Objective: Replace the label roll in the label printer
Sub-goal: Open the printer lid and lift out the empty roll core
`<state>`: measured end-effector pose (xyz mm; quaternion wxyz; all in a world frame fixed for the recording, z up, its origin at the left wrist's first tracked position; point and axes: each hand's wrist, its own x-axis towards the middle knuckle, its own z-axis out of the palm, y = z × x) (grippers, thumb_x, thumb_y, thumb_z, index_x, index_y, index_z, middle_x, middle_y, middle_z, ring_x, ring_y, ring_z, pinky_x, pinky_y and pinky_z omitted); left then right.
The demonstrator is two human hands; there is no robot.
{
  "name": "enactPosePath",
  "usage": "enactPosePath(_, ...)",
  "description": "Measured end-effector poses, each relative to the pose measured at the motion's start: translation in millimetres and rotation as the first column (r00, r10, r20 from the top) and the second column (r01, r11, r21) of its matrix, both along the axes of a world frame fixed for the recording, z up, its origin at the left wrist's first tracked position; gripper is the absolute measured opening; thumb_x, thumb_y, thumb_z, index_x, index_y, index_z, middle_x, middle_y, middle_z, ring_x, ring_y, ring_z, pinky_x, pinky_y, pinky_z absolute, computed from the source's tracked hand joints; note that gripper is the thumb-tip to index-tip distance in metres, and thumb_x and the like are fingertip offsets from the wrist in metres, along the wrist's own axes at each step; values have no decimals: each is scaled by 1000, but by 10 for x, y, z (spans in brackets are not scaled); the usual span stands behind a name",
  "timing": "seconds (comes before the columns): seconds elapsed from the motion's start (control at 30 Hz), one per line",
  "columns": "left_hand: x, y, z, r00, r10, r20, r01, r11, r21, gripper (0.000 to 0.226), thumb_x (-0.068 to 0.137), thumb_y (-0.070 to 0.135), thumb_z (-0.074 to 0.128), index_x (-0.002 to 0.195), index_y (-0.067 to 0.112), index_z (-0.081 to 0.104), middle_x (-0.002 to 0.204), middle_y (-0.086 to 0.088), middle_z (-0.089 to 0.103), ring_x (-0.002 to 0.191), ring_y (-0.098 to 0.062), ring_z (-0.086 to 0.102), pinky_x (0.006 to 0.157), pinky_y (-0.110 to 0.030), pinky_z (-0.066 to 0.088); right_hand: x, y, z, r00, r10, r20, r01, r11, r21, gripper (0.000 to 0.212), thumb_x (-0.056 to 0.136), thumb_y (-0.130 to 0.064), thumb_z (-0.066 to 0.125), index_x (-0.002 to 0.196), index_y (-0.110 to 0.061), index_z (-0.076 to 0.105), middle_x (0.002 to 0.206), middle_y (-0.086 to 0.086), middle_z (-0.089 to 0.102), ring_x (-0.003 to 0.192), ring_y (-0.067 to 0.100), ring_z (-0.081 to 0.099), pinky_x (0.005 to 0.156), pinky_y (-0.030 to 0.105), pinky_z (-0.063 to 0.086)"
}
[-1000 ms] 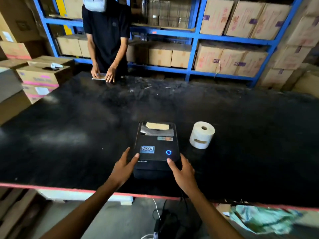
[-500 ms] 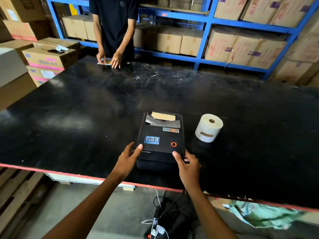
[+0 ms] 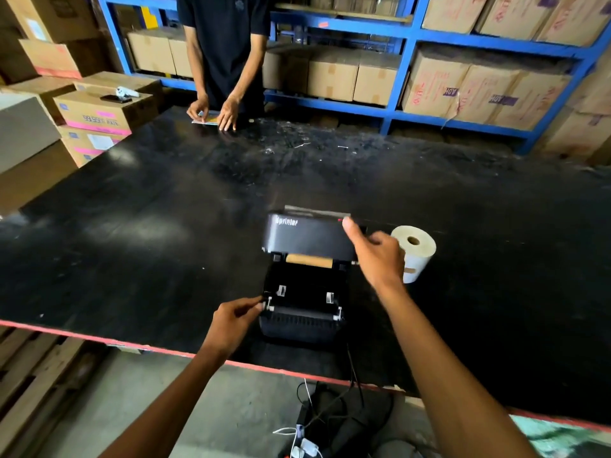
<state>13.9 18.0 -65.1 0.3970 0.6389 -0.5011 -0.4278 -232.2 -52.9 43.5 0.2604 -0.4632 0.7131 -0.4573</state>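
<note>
Label printer [image 3: 302, 292] near front edge of black table [image 3: 165, 226], lid [image 3: 305, 234] swung up and back, "printer" lettering readable on its face. Right hand [image 3: 377, 256] at lid's right corner, thumb up on the top edge, fingers curled loosely behind; looks like steadying the lid, but full grip hidden, cannot tell how firm. Left hand [image 3: 231, 320] at the base's left side, fingers pinched narrow on or just beside the white latch tab [image 3: 268, 304]; contact itself too small to confirm. Bay open: brown roller [image 3: 309, 261] under the lid hinge line, two white guide tabs [image 3: 281, 290] lower down, no paper visible inside. Likely an empty bay, or a bare core still seated; cannot tell which. Fresh label roll [image 3: 415, 251] upright on the table just right of the printer, partly behind the right hand. Step in hand, by judgement: finish opening, clear the bay. To do well: push lid to its full stop before letting go, else likely to drop shut. Keep left hand bracing the base so the unit doesn't slide toward the red table edge [image 3: 99, 338]. Spread guides wide before dropping the new roll in. Mind the cable [image 3: 352, 365] hanging off the front.
</note>
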Motion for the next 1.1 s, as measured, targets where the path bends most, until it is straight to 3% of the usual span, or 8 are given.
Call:
enactPosePath(0.1,24,-34,21,1000,-20,7,20,1000,15,22,85,12,68,106,9,73,103,-8,75,96,-16,69,93,-33,52,-49,-384,314,998,38,-48,-31,990,138,83,49,-92,46,62,-12,65,80,6,71,82,29,63,69,35,47)
enactPosePath(0.23,47,-101,23,999,-40,-2,40,998,57,20,83,6,69,102,8,72,100,-12,75,92,-20,69,89,-35,53,-83,-759,466,998,59,-16,-55,979,199,101,51,-91,43,98,-4,66,116,16,63,105,35,59,93,45,48)
enactPosePath(0.47,95,-290,134,988,-133,84,116,975,189,19,80,-6,67,81,13,67,84,-13,69,80,-18,63,65,-14,52,-209,-1150,354,999,36,0,-36,999,21,68,77,-66,49,55,-2,53,60,15,64,65,35,67,66,41,54)
enactPosePath(0.6,100,-388,273,967,-207,146,165,951,260,21,80,-9,66,79,12,65,80,-11,70,81,-21,66,75,-26,54,-309,-1217,201,996,94,5,-93,988,-125,61,85,-47,52,63,9,56,70,28,67,69,40,65,69,42,54)
enactPosePath(0.7,121,-461,384,929,-288,231,207,925,319,16,79,-2,71,80,13,66,85,-10,72,83,-21,67,82,-35,52,-389,-1162,123,977,181,111,-151,959,-239,35,88,-31,57,77,0,68,76,16,73,71,21,69,67,23,54)
enactPosePath(0.9,-4,-684,550,849,-195,492,76,965,252,9,81,12,72,89,15,73,89,-6,75,84,-13,69,66,-12,48,-470,-877,-132,911,322,257,-234,918,-321,10,90,-13,59,91,-11,68,91,6,72,81,-4,65,72,6,46)
enactPosePath(1.0,-205,-873,570,857,9,515,-38,998,46,29,80,21,74,108,11,71,105,-9,72,101,-22,67,84,-24,49,-371,-624,-507,946,322,41,-298,911,-287,7,85,-10,66,90,-13,70,97,7,71,93,17,65,87,27,49)
enactPosePath(1.1,-398,-1082,501,787,-40,616,63,998,-16,42,82,29,71,120,13,66,129,-17,59,123,-30,51,102,-34,41,-247,-462,-845,898,343,-274,-380,920,-94,26,80,-22,72,104,-12,73,122,10,63,119,29,53,101,43,35)
